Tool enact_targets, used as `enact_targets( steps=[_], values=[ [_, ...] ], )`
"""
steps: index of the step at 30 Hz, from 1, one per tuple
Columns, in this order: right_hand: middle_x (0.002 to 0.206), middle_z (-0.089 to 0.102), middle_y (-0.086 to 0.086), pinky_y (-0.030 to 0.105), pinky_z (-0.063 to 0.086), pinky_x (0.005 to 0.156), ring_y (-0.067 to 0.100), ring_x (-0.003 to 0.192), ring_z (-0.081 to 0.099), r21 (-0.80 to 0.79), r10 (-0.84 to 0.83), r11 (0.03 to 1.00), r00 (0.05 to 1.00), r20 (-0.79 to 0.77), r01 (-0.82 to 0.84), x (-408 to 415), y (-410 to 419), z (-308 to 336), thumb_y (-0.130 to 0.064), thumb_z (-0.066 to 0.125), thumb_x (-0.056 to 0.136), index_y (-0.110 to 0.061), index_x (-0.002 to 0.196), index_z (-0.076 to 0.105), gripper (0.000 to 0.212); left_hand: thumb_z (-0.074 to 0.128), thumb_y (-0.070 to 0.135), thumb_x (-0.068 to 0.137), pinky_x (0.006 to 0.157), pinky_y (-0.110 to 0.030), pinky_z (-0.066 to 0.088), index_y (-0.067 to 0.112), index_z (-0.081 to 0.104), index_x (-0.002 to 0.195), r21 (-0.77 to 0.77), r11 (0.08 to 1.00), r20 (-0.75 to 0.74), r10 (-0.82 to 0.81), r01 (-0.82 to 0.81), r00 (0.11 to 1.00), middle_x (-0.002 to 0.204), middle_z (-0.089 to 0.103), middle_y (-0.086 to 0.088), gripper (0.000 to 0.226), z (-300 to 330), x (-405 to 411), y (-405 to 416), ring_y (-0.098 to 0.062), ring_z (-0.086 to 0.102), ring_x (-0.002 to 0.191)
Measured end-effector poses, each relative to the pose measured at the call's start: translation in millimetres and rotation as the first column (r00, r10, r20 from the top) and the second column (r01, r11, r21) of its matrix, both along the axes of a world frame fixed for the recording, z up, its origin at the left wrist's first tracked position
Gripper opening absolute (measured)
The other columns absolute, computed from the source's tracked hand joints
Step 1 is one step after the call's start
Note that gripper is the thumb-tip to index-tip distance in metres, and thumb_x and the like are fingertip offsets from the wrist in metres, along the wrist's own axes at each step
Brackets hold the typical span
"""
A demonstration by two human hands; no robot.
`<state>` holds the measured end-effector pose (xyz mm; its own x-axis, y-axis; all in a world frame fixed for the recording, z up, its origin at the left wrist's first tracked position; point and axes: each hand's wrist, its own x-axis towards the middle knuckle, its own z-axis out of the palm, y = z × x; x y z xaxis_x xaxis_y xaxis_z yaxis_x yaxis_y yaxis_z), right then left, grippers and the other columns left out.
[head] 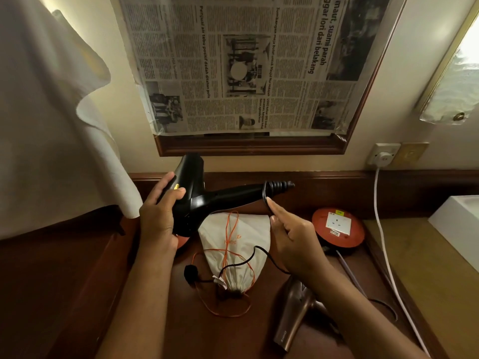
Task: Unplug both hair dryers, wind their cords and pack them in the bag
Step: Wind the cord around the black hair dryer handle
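Bag (234, 244) on table (77, 281), 1 dryer (204, 198) above it, another dryer (293, 314) right.

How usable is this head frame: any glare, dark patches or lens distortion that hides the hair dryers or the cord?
Head view: warm, dim light; the window at upper right is blown out. Wide-angle bending curves the mirror frame and desk edges. The black hair dryer, held by both hands, reads clearly, its cord thin but traceable. The bronze hair dryer sits in shadow under the right hand, details murky.
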<state>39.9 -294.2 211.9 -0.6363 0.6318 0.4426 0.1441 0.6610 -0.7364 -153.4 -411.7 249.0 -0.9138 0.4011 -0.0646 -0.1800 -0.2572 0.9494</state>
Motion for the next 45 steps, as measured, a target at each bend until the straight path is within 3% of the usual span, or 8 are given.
enact_targets(
  steps=[3,6,12,18,26,34,41,45],
  values=[
    [0.101,0.07,0.002,0.032,0.055,0.074,0.015,0.085,0.066,-0.102,0.015,0.995,0.999,-0.033,-0.019,0.2,3.4,-9.8,-0.014,0.045,0.099,-0.013,0.133,0.054,0.036,0.06,0.01,0.083,0.066,-0.029,0.052,0.027,0.063,0.123,0.01,1.0,0.046,-0.017,0.017,0.999,0.116,0.061,-0.006,0.043,1.9,-1.1,-0.8,-0.025,0.063,0.098],
    [0.064,0.056,-0.008,0.026,0.041,0.048,0.012,0.053,0.047,-0.332,0.062,0.94,0.996,-0.067,-0.081,0.1,5.7,-11.1,-0.012,0.044,0.1,-0.021,0.108,0.062,0.022,0.059,0.009,0.084,0.062,-0.027,0.054,0.025,0.062,0.125,0.027,0.999,0.061,-0.043,0.042,0.997,0.112,0.061,-0.004,0.044,5.3,1.8,-0.2,-0.022,0.063,0.094],
    [0.047,0.028,-0.002,0.02,0.017,0.042,0.01,0.04,0.019,-0.749,0.201,0.628,0.974,-0.103,-0.209,1.8,9.5,-12.4,-0.046,0.041,0.092,-0.008,0.077,0.056,0.043,0.062,0.012,0.081,0.07,-0.031,0.053,0.029,0.067,0.115,0.059,0.998,0.07,-0.027,0.023,0.997,0.123,0.06,-0.01,0.038,7.0,-4.4,-0.8,-0.028,0.062,0.106],
    [0.058,0.029,0.0,0.026,0.016,0.048,0.012,0.05,0.023,-0.832,0.279,0.402,0.916,-0.287,-0.383,11.2,13.4,-9.8,-0.033,0.039,0.098,-0.006,0.082,0.057,0.036,0.061,0.012,0.082,0.066,-0.028,0.053,0.026,0.066,0.118,0.087,0.996,0.085,-0.019,0.012,0.996,0.123,0.06,-0.009,0.039,7.9,-7.8,-3.1,-0.026,0.062,0.106],
    [0.058,0.045,0.007,0.027,0.037,0.049,0.018,0.051,0.042,-0.748,0.278,0.519,0.909,-0.31,-0.414,18.3,19.1,-15.4,-0.02,0.054,0.09,-0.001,0.084,0.066,0.024,0.058,0.015,0.084,0.061,-0.027,0.054,0.027,0.063,0.119,0.108,0.993,0.121,-0.07,0.057,0.99,0.115,0.061,-0.006,0.038,12.6,-6.3,-10.7,-0.024,0.063,0.099],
    [0.049,0.03,0.001,0.018,0.022,0.04,0.01,0.041,0.022,-0.763,0.168,0.557,0.944,-0.284,-0.328,12.0,23.2,-21.8,-0.021,0.065,0.081,-0.004,0.078,0.072,0.018,0.054,0.012,0.087,0.056,-0.025,0.055,0.022,0.061,0.124,0.139,0.985,0.126,-0.123,0.105,0.984,0.116,0.061,-0.009,0.039,16.0,3.1,-9.4,-0.024,0.063,0.096],
    [0.059,0.034,0.001,0.026,0.017,0.048,0.014,0.05,0.022,-0.775,0.192,0.408,0.875,-0.444,-0.483,10.8,23.0,-28.9,-0.021,0.056,0.084,0.001,0.097,0.069,0.029,0.056,0.015,0.086,0.064,-0.032,0.055,0.025,0.062,0.122,0.147,0.984,0.182,-0.125,0.098,0.975,0.117,0.061,-0.009,0.037,14.3,0.2,-12.8,-0.026,0.063,0.099],
    [0.055,0.033,-0.002,0.022,0.023,0.044,0.01,0.046,0.025,-0.712,0.195,0.602,0.931,-0.309,-0.362,6.0,26.9,-29.4,-0.019,0.057,0.092,-0.006,0.088,0.069,0.018,0.056,0.013,0.086,0.058,-0.027,0.055,0.023,0.062,0.121,0.155,0.982,0.164,-0.134,0.109,0.977,0.114,0.062,-0.009,0.037,13.7,-1.6,-14.4,-0.025,0.064,0.096]
  ],
)
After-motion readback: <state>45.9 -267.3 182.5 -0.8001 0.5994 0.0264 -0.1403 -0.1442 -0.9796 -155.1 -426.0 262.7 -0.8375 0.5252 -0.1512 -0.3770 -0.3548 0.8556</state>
